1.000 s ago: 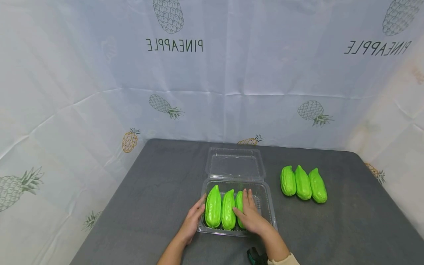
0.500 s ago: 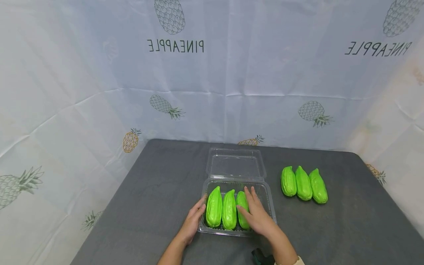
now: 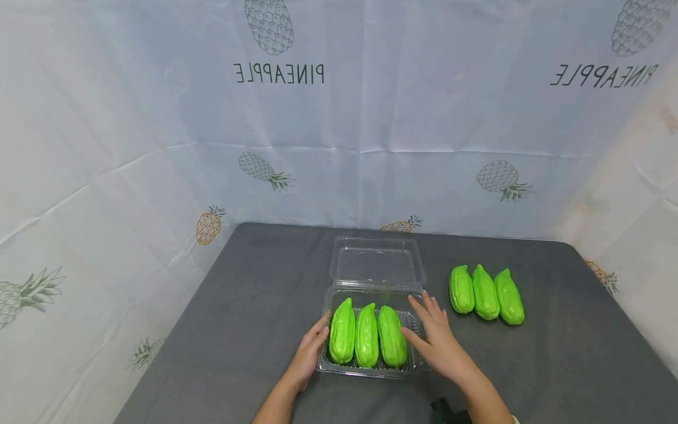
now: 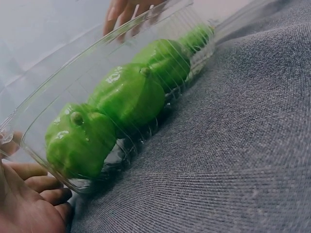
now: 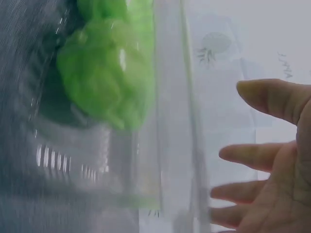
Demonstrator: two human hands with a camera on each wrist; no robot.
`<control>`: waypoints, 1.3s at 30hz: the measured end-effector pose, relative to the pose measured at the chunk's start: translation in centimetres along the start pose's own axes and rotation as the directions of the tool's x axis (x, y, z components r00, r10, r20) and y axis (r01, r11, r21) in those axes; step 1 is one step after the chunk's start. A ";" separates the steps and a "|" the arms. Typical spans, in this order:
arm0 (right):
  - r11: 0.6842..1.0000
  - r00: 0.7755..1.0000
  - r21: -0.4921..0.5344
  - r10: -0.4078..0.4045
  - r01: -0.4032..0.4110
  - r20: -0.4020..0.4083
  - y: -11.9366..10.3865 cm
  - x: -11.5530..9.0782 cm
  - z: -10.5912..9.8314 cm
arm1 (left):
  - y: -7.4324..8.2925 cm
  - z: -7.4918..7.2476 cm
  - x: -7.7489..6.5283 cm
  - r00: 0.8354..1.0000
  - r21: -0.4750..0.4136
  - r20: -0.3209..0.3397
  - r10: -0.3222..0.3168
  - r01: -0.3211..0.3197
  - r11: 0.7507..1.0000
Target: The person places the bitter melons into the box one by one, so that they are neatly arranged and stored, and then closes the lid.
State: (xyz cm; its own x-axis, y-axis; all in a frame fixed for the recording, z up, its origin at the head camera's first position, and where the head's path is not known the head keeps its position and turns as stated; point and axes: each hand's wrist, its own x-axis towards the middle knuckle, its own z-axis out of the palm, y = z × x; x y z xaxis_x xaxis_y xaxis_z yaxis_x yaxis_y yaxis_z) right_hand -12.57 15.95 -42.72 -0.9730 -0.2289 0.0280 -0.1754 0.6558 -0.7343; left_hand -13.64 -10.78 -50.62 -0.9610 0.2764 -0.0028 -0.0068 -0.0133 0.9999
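My left hand (image 3: 305, 356) holds the left side of a clear plastic clamshell container (image 3: 378, 373), its thumb at the rim and fingers along the outer wall. Three bright green, ribbed gourds, the left one (image 3: 342, 333), the middle one (image 3: 366, 337) and the right one (image 3: 392, 337), lie side by side inside, tapered ends mostly pointing away. My right hand (image 3: 439, 344), fingers spread, hovers at the container's right edge beside the right gourd, holding nothing. In the right wrist view its fingers (image 5: 252, 154) are extended and apart. The hinged lid (image 3: 377, 262) lies folded back.
Three more green gourds (image 3: 485, 294) lie in a row on the grey-covered table (image 3: 265, 294), to the right of the container. A dark object (image 3: 447, 412) shows beside my right forearm. A pineapple-print curtain (image 3: 339, 118) hangs behind the table.
My right hand has lifted off the right gourd and moved right, to the container's right rim, uncovering that gourd. My left hand and the container stay in place.
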 end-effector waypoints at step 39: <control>0.952 0.925 0.083 0.307 -0.296 -0.224 7.7 5.7 -6.1 | 0.1 -0.1 0.0 1.000 0.029 0.000 -0.027 0.027 0.999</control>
State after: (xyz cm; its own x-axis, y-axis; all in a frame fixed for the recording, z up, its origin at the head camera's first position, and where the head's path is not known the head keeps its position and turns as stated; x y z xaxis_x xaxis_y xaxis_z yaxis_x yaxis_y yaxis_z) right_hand -20.36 24.09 -44.11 -0.9874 0.1506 -0.0476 0.1333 0.6323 -0.7632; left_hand -13.69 -10.87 -50.55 -0.9605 0.2766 -0.0297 -0.0245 0.0222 0.9995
